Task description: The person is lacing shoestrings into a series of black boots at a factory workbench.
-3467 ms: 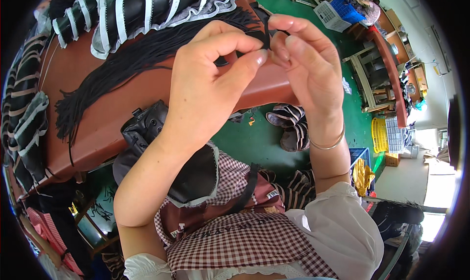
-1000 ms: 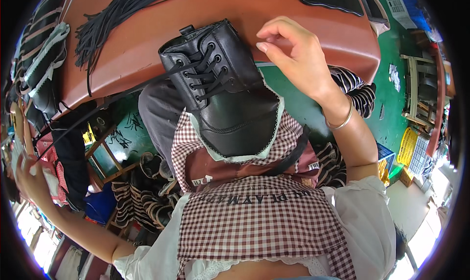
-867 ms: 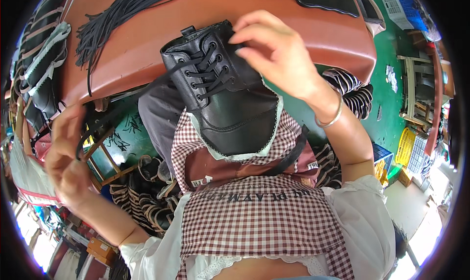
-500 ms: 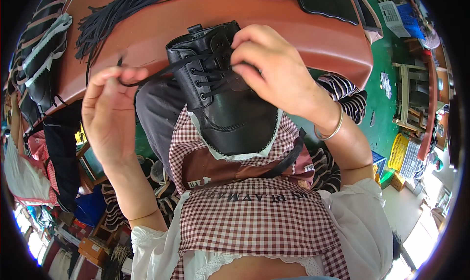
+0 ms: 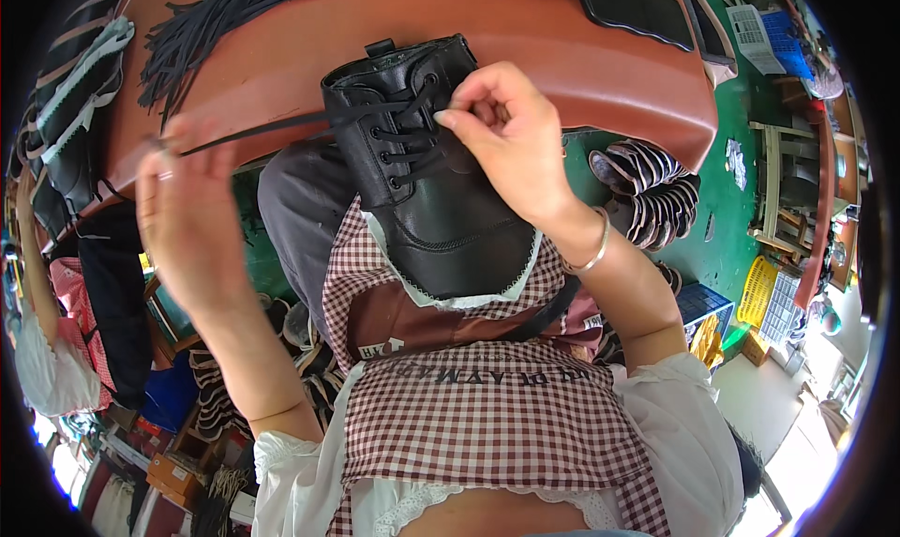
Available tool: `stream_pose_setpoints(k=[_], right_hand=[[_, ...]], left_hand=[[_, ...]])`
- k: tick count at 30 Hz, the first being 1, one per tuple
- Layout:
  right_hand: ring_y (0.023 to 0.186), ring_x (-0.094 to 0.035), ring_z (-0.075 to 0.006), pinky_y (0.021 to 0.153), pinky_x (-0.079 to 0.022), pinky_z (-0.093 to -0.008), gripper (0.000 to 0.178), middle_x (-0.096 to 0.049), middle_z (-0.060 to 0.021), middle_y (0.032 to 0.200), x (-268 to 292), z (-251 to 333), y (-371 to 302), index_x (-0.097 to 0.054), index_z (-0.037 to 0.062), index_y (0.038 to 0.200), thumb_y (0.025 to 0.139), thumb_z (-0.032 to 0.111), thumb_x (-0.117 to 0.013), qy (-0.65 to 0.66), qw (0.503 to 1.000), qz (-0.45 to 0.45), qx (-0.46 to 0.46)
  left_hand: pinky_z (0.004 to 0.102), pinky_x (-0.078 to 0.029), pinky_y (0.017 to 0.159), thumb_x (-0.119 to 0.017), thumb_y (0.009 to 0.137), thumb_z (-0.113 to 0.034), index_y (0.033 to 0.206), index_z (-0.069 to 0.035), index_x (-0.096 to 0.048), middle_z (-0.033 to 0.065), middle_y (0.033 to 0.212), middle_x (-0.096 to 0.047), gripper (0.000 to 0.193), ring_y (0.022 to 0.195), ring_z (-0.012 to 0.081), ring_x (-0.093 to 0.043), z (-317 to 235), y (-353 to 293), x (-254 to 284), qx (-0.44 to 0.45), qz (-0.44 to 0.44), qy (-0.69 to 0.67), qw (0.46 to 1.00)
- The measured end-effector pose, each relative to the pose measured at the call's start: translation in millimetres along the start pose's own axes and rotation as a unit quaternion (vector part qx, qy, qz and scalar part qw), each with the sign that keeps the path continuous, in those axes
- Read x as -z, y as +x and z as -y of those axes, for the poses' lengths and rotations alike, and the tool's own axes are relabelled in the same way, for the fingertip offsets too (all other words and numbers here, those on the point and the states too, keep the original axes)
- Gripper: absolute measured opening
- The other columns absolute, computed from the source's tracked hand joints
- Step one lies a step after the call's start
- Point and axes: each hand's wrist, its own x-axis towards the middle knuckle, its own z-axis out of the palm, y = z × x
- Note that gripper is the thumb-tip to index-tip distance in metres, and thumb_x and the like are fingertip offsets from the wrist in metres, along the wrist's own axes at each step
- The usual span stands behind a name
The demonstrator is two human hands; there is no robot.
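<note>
Brown table [image 5: 544, 45], green floor [image 5: 736, 242] — left hand [image 5: 192, 227] pinches black lace [image 5: 265, 130]; right hand [image 5: 511, 138] at boot [image 5: 436, 213] — grip unclear.

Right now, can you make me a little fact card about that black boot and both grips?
Main thing: black boot upper, over the checked apron
Left grip: blurred, holding the stretched black lace
Right grip: half-curled beside the eyelets, touch unclear
Brown table: bundle of black laces lying on it
Green floor: dark, pale-striped pieces

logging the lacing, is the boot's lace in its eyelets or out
In: the lace crosses the boot through several eyelets; one length runs to the left hand.
</note>
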Motion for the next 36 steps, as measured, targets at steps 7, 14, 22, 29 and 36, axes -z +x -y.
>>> stream_pose_setpoints(k=[7, 14, 22, 29, 36], right_hand=[[0.067, -0.054, -0.009, 0.063, -0.046, -0.0239, 0.013, -0.059, -0.0015, 0.075, 20.1, -8.4, 6.9, -0.062, 0.0019, 0.091, 0.082, 0.007, -0.07, 0.021, 0.999, -0.033, 0.004], [0.114, -0.05, -0.0258, 0.093, -0.043, -0.0366, 0.018, -0.053, -0.0095, 0.123, 9.5, 15.5, 22.8, -0.068, 0.0067, 0.089, 0.077, -0.004, -0.059, -0.157, 0.946, 0.031, 0.283], [0.137, -0.026, -0.043, 0.107, -0.02, -0.0636, 0.019, -0.045, -0.018, 0.14, -34.2, 16.9, 37.7, -0.069, 0.0001, 0.071, 0.075, 0.018, -0.064, -0.332, 0.895, 0.038, 0.294], [0.137, -0.026, -0.0436, 0.109, -0.019, -0.0631, 0.021, -0.045, -0.0196, 0.139, -42.1, 26.8, 42.0, -0.068, -0.0002, 0.072, 0.074, 0.02, -0.065, -0.376, 0.874, 0.059, 0.302], [0.143, -0.009, -0.0451, 0.109, -0.018, -0.06, 0.016, -0.022, -0.0235, 0.153, -16.0, 66.5, 62.9, -0.067, 0.0, 0.095, 0.083, 0.007, -0.059, -0.327, 0.877, 0.322, 0.14]], left_hand=[[0.0482, -0.032, 0.109, -0.052, 0.093, -0.016, 0.123, 0.006, -0.053, 0.0188, 0.119, -0.059, 0.037, 0.118, 0.0312, -0.051, -218.8, 20.5, 195.3, 0.0, 0.007, -0.041, 0.999], [0.0536, -0.024, 0.114, -0.05, 0.097, -0.014, 0.114, 0.008, -0.053, 0.0188, 0.12, -0.053, 0.028, 0.124, 0.0345, -0.044, -61.9, -8.6, 51.1, -0.076, -0.138, -0.079, 0.984], [0.0422, -0.04, 0.096, -0.053, 0.096, -0.013, 0.104, 0.0, -0.056, 0.0142, 0.109, -0.057, 0.015, 0.106, 0.028, -0.052, -17.8, -17.2, 15.0, -0.033, -0.026, -0.105, 0.994], [0.0204, -0.044, 0.063, -0.065, 0.084, 0.0, 0.092, 0.002, -0.065, 0.0035, 0.079, -0.064, 0.008, 0.072, 0.0056, -0.056, 38.3, -8.1, -56.5, 0.016, 0.067, 0.46, 0.885], [0.0245, -0.046, 0.058, -0.063, 0.084, -0.002, 0.087, 0.003, -0.063, 0.0061, 0.07, -0.063, 0.006, 0.061, 0.0087, -0.057, 45.2, -4.8, -56.1, 0.078, 0.061, 0.451, 0.887]])
